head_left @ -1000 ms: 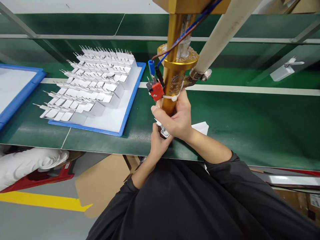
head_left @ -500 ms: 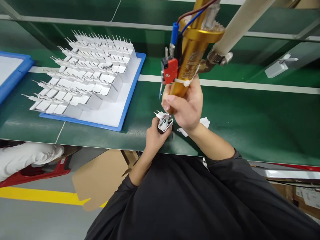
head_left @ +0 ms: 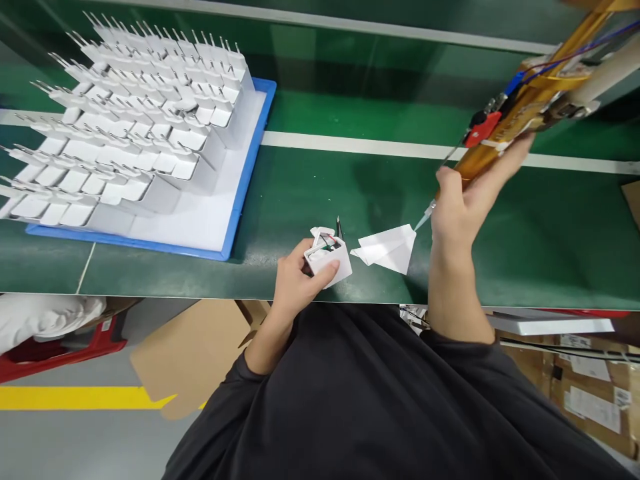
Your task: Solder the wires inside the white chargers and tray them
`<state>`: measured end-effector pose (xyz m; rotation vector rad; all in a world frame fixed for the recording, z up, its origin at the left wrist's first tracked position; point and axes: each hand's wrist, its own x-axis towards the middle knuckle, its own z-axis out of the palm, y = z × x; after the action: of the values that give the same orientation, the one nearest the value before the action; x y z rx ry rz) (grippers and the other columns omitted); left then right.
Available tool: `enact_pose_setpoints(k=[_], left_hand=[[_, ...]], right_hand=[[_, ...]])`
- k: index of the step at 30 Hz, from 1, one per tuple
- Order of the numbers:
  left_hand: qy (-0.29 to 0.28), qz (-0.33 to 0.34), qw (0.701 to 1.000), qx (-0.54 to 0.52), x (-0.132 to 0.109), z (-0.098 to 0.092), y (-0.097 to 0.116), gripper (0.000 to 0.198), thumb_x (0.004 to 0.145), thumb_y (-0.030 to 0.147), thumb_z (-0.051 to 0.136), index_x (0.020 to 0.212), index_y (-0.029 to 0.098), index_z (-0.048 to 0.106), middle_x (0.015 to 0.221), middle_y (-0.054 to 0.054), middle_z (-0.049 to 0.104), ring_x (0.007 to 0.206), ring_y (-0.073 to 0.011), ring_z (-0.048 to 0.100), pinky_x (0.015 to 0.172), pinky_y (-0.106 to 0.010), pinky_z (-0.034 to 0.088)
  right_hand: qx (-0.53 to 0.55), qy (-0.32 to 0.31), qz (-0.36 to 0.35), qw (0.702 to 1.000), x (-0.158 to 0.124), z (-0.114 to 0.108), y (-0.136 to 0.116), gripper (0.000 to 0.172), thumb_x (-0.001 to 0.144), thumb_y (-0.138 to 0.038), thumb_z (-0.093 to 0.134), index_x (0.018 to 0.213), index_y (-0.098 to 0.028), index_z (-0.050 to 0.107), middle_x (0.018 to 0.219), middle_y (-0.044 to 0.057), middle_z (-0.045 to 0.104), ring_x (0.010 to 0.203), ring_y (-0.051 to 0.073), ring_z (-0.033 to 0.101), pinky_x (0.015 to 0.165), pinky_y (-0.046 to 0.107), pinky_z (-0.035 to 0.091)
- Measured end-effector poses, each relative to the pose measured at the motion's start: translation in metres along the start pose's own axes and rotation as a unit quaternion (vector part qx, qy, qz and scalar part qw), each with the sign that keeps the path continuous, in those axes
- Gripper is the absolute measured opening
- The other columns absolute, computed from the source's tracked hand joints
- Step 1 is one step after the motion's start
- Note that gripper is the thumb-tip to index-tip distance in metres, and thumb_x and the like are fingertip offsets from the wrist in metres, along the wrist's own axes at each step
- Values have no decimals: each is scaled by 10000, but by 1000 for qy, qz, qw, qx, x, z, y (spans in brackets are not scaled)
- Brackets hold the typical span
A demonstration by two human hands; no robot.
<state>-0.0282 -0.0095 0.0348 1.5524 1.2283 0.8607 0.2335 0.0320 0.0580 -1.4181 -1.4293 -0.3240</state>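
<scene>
My left hand grips a small white plug housing by its sides, near the bench's front edge. Its open top shows wires and white filling inside. My right hand is wrapped round a gold dispensing gun, which has a red switch on its side. The gun's thin nozzle points down and left, its tip at the corner of a folded white paper. Beyond the housing lie dark tweezers, partly hidden behind it.
On the left, a blue-rimmed tray carries several rows of white housings with upright pins. A pale pipe joins the gun at the right. Below the bench are a cardboard piece and a person's white sleeve.
My right hand has carried the gun away from the housing to the right, its nozzle now at the paper. My left hand has turned the housing so its side wall shows. The view has shifted.
</scene>
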Motion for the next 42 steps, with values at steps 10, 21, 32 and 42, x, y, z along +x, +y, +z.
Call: enact_pose_setpoints(k=[10,21,32,42], left_hand=[[-45,-5,997,-66,-6,-7,10,341,757,470,661,961,198,669,717,12,630,608,-117,533,565,-210,442],[29,65,995,66,-15,-11,16,334,742,428,674,991,206,665,685,35,648,563,-104,541,610,-212,469],[89,181,974,105,-16,-1,19,346,749,385,679,1032,187,644,732,22,699,547,-90,599,592,-187,511],[104,205,963,142,-17,1,24,331,753,355,703,1026,178,639,738,23,707,581,-94,638,619,-184,523]], right_hand=[[-12,-429,-227,874,-79,3,-47,353,939,-127,413,1256,-188,556,1326,75,591,1258,246,514,1000,441,494],[40,-224,-251,941,-56,-5,-31,197,878,-106,562,1051,-170,632,958,75,715,858,160,673,700,293,569],[279,-131,-176,935,-63,-42,-83,361,764,-53,665,1073,-218,581,1092,59,729,978,211,725,767,347,686],[319,-112,-204,919,-60,-42,-81,524,644,89,685,1141,-47,589,1118,178,706,1025,263,710,835,398,667]])
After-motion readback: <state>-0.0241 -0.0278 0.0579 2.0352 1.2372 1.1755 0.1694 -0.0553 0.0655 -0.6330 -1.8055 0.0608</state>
